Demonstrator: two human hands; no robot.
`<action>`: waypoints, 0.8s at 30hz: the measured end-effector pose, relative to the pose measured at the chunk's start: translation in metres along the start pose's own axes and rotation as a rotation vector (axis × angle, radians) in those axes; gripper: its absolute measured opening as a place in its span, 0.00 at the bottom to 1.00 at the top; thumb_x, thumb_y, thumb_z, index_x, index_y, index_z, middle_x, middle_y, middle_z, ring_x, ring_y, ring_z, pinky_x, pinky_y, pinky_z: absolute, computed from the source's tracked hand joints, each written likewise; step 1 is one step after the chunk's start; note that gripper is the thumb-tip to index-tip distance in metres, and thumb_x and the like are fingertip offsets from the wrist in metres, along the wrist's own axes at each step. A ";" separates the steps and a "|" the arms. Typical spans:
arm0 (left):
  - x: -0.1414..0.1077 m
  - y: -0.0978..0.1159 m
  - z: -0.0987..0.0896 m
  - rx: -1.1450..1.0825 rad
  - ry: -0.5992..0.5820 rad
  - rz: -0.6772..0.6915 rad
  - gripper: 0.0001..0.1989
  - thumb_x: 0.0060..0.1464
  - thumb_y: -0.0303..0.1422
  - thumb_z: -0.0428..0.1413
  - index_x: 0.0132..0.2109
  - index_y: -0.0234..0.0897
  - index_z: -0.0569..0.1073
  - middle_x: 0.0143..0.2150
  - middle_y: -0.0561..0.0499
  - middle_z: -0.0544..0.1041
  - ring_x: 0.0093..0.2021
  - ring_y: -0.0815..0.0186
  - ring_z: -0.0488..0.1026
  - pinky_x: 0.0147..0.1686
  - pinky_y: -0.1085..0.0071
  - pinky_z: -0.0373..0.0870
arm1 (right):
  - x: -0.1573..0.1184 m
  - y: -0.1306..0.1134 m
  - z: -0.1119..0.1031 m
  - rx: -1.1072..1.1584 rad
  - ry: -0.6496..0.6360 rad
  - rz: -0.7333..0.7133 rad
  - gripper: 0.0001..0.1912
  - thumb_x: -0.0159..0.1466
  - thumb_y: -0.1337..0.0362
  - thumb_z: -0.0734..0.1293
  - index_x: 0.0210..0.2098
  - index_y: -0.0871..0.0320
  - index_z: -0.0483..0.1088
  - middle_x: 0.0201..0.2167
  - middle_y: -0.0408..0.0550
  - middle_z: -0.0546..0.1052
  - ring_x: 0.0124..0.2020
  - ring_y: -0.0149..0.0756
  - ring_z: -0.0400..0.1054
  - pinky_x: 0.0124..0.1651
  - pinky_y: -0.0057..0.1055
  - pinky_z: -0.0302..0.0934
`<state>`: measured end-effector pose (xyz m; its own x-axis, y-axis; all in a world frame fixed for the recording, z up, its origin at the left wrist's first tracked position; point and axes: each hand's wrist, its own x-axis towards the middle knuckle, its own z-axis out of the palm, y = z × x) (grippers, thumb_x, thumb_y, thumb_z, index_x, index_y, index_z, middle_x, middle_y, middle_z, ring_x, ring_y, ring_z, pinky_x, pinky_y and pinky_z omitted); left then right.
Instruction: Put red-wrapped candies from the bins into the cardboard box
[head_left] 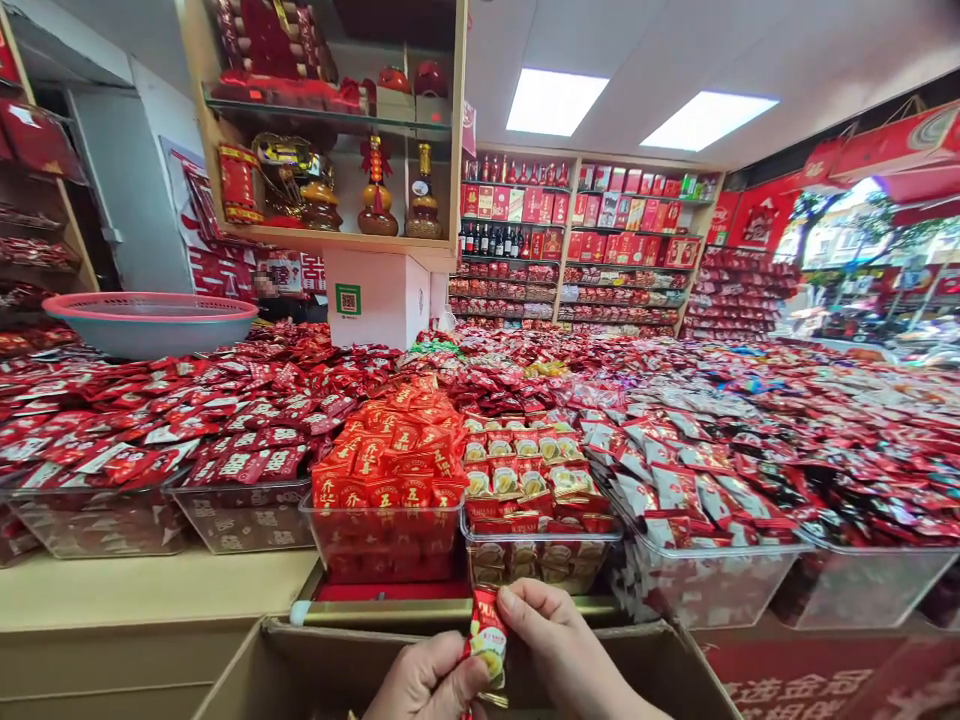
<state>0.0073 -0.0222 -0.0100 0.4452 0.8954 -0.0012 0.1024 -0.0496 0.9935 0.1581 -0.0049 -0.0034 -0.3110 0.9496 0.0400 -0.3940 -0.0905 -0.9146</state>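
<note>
A small red and yellow candy packet (pixel 489 640) is held upright between my two hands, above an open cardboard box (pixel 300 665). My left hand (pixel 431 675) pinches its lower left side between thumb and fingers. My right hand (pixel 555 635) grips its upper right edge with the thumb and fingertips. Just beyond my hands stands a clear bin (pixel 544 560) of similar red and yellow packets. Left of that bin is another clear bin (pixel 386 540) filled with bright red packets. The inside of the cardboard box is mostly hidden by my hands and in shadow.
More clear bins (pixel 712 585) heaped with wrapped sweets line the counter to both sides. A pink and blue basket (pixel 150 325) rests at the left. A display cabinet (pixel 322 235) hangs ahead, and stocked shelves (pixel 566 240) stand behind.
</note>
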 end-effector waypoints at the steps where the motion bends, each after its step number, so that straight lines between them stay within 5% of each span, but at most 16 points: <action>1: 0.001 0.001 -0.001 -0.024 0.001 0.001 0.18 0.48 0.46 0.50 0.26 0.34 0.66 0.19 0.55 0.67 0.20 0.72 0.64 0.20 0.78 0.57 | 0.000 -0.002 0.000 -0.012 0.010 -0.005 0.17 0.53 0.54 0.65 0.21 0.63 0.64 0.17 0.41 0.65 0.19 0.23 0.54 0.24 0.23 0.48; 10: 0.004 0.003 -0.004 0.008 -0.004 0.048 0.14 0.52 0.41 0.48 0.28 0.35 0.68 0.23 0.55 0.68 0.24 0.69 0.66 0.26 0.75 0.61 | -0.005 -0.010 0.004 -0.177 0.004 -0.050 0.16 0.52 0.54 0.66 0.28 0.63 0.65 0.21 0.42 0.67 0.21 0.25 0.57 0.25 0.24 0.52; 14: 0.004 0.005 -0.012 0.202 -0.016 0.074 0.17 0.51 0.43 0.47 0.24 0.35 0.68 0.21 0.55 0.69 0.24 0.69 0.64 0.25 0.76 0.60 | -0.007 -0.005 0.003 -0.238 -0.019 -0.108 0.14 0.53 0.56 0.66 0.30 0.61 0.64 0.23 0.42 0.67 0.25 0.26 0.58 0.28 0.24 0.53; 18: 0.011 0.004 -0.041 0.316 0.154 0.076 0.19 0.52 0.45 0.44 0.29 0.36 0.69 0.22 0.55 0.71 0.25 0.69 0.66 0.26 0.76 0.61 | -0.008 -0.007 0.004 -0.264 0.016 -0.196 0.12 0.55 0.58 0.64 0.34 0.59 0.59 0.25 0.40 0.65 0.26 0.24 0.57 0.29 0.23 0.53; 21: 0.019 -0.002 -0.061 0.329 0.284 0.066 0.18 0.51 0.47 0.44 0.30 0.37 0.68 0.23 0.55 0.72 0.26 0.68 0.67 0.27 0.75 0.62 | 0.003 -0.036 0.004 -0.349 0.005 -0.281 0.12 0.56 0.59 0.63 0.36 0.57 0.58 0.27 0.41 0.67 0.27 0.26 0.60 0.30 0.24 0.56; 24: 0.026 -0.010 -0.069 0.296 0.339 0.063 0.18 0.50 0.47 0.45 0.32 0.37 0.67 0.21 0.56 0.72 0.25 0.67 0.68 0.27 0.75 0.63 | 0.039 -0.095 -0.006 -0.589 0.093 -0.441 0.11 0.57 0.60 0.62 0.37 0.58 0.59 0.29 0.43 0.69 0.30 0.29 0.65 0.32 0.27 0.60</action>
<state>-0.0441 0.0322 -0.0125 0.1469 0.9786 0.1444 0.3562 -0.1885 0.9152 0.1885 0.0430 0.0824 -0.1459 0.8843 0.4435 0.0724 0.4566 -0.8867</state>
